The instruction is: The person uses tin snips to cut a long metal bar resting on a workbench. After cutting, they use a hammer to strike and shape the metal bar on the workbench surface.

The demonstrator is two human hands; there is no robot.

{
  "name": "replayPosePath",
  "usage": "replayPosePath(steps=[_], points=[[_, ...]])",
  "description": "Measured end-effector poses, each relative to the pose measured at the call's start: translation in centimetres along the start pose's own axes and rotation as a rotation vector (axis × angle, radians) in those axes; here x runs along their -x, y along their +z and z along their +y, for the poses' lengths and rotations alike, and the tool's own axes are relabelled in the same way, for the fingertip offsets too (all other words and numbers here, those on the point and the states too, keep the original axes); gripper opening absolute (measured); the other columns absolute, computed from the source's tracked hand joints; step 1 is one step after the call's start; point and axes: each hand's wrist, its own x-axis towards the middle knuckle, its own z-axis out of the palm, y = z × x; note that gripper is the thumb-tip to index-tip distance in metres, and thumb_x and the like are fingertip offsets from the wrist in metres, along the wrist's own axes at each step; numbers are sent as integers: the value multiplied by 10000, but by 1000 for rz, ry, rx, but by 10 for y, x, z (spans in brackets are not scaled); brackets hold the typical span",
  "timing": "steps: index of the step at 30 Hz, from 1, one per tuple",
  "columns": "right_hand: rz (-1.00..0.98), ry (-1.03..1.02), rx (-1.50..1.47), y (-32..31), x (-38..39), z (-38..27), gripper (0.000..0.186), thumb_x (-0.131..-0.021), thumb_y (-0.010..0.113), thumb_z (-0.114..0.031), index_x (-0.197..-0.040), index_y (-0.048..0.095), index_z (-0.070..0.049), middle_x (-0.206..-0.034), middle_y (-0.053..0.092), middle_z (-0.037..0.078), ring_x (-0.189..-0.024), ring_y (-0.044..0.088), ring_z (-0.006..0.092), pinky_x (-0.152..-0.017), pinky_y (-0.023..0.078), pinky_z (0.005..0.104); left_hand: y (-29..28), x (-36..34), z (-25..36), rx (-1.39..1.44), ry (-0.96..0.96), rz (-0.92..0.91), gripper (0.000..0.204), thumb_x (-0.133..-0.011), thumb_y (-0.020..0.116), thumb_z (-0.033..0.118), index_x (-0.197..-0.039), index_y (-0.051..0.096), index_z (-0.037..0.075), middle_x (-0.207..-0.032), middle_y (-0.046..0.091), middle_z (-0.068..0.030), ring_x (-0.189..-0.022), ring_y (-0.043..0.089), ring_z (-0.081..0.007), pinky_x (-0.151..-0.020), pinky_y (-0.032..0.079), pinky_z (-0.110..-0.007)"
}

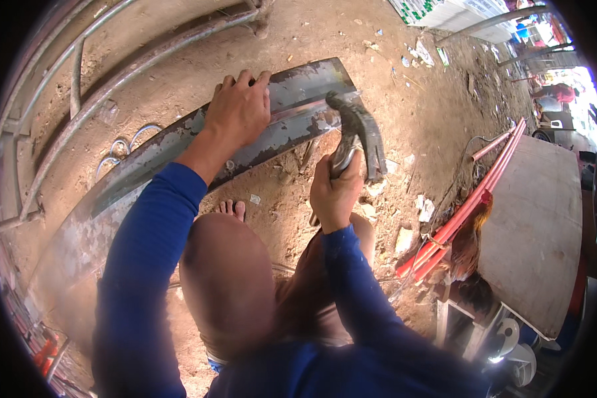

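Note:
A long, bent metal panel (315,76) with flaking dark paint slants from the lower left to the upper middle. My left hand (239,109) grips its upper edge, the fingers curled over the far side. In my right hand (337,189) is a claw hammer (359,129), held by the handle with its worn head up. The hammer's head overlaps the panel's right end in this view; whether the two touch I cannot tell. Part of the handle is hidden inside my closed fingers.
Tubular metal rails (123,83) stand at the left. To the right lie reddish pipes (467,199) beside a rooster (469,245) and a large grey board (534,232). Scraps of litter (426,209) dot the dirt ground. A person (558,94) is far off at the right.

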Motion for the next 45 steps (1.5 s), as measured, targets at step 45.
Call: replayPosePath(steps=[45], points=[[-16, -96, 129, -33, -16, -21, 264, -988, 707, -63, -1225, 623, 20, -762, 727, 241, -659, 771, 386, -624, 592, 485, -11, 1, 2, 52, 40, 30, 456, -1151, 523, 268, -1531, 648, 49, -1365, 695, -259, -1228, 686, -493, -1103, 555, -585]])
